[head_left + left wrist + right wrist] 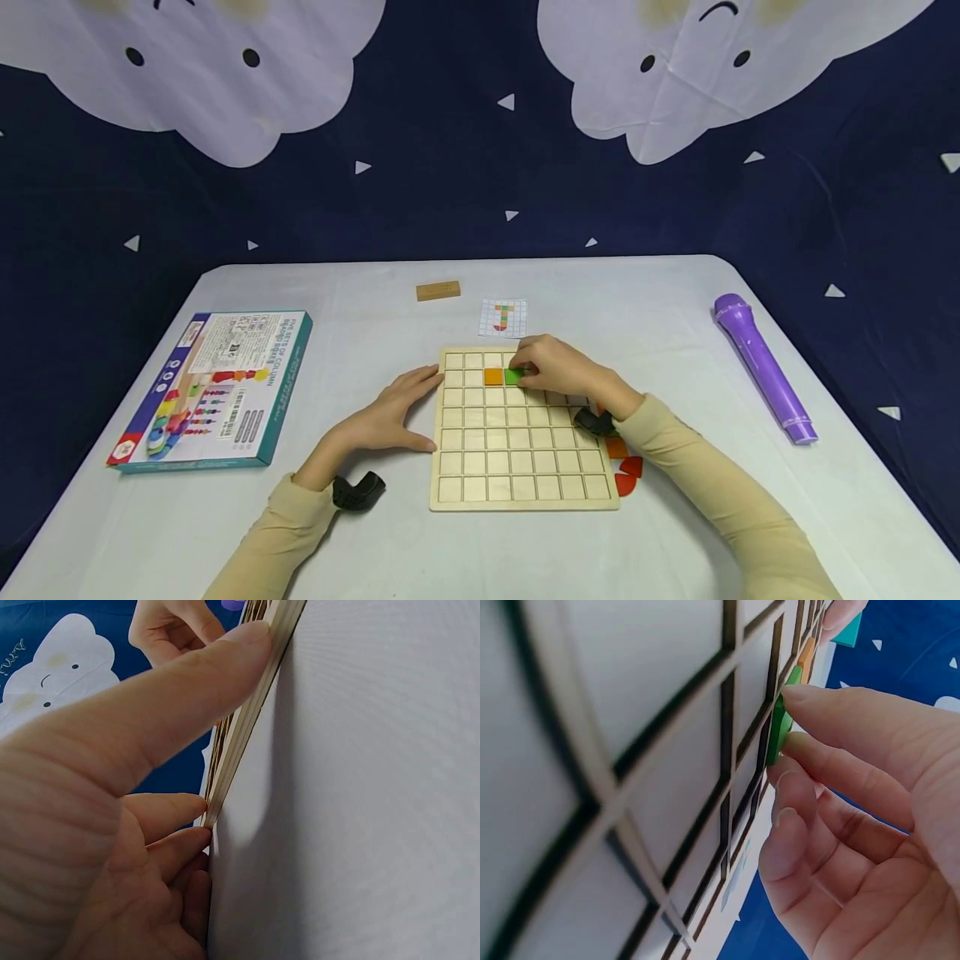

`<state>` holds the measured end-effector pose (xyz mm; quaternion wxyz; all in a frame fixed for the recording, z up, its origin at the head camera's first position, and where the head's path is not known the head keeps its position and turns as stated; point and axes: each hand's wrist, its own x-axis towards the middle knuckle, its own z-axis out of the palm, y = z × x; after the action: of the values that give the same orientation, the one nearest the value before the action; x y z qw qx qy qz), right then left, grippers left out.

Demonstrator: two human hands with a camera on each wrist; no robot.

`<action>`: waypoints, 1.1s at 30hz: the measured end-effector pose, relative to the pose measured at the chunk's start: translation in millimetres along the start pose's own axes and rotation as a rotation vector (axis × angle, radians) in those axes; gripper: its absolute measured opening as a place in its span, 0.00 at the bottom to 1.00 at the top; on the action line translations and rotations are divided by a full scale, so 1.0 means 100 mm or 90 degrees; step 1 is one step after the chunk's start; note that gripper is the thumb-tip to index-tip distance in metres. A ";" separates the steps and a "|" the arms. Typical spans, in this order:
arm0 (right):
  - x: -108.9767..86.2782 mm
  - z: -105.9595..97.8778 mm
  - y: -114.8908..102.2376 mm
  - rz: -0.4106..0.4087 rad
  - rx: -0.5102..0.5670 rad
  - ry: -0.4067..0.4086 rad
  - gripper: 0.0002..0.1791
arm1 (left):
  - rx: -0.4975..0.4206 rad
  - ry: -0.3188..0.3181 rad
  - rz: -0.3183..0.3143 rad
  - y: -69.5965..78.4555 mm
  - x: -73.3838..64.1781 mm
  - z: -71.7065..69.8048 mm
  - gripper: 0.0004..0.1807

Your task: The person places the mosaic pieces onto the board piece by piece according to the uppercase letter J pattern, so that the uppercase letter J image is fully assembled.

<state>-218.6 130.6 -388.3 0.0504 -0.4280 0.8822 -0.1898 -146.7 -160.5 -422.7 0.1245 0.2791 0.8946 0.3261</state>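
A wooden grid board [523, 463] lies flat on the white table. My left hand [384, 417] rests at its left edge, with thumb and fingertips touching the rim, as the left wrist view also shows. Over the upper rows, my right hand [561, 367] pinches a green square tile [781, 724] between thumb and forefinger, at a cell of the grid. Directly left of it an orange square tile [492, 377] sits in a cell. Whether the green tile is fully seated cannot be told.
Beyond the board lie a pattern card [503, 317] and a small wooden block [438, 291]. Red pieces [626, 484] and an orange tile [617, 448] lie by the board's right edge, partly under my right forearm. A box [217, 387] is left, a purple cylinder [765, 367] right.
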 end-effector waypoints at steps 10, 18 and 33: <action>-0.03 -0.05 -0.02 0.001 -0.009 0.017 0.11 | -0.002 0.002 -0.010 0.00 -0.02 0.00 0.54; -0.20 -0.18 0.05 0.024 0.009 0.058 0.12 | -0.008 0.000 -0.007 -0.01 -0.01 0.00 0.54; -0.54 -0.27 0.08 0.076 -0.034 0.108 0.12 | 0.002 -0.002 -0.003 0.00 0.00 0.00 0.54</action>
<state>-197.5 184.8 -370.6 -0.0250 -0.3579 0.9121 -0.1983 -147.2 -160.7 -422.6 0.1264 0.2777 0.8954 0.3243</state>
